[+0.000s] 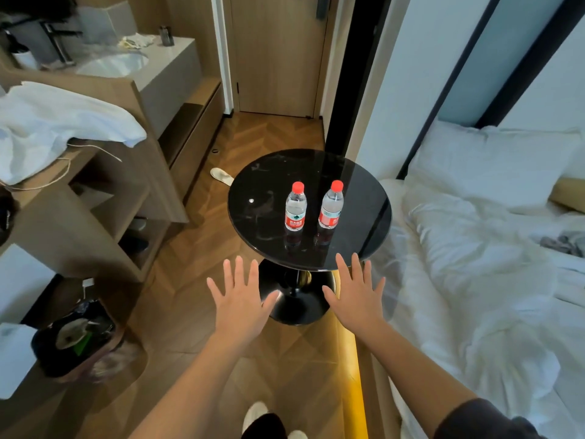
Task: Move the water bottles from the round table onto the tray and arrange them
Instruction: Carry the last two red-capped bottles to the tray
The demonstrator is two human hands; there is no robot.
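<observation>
We see a round black table (253,185) on the wood floor (278,134). Two bottles (295,206) (331,205) stand upright side by side, apart, near its middle, toward the right edge.

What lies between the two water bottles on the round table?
In the head view, only bare black tabletop lies between the left bottle and right bottle.

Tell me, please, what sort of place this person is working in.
Most likely a hotel room: an unmade bed with white linen, a washbasin set in a counter open to the room, a wooden door close by, and two water bottles on a small round table.
</observation>
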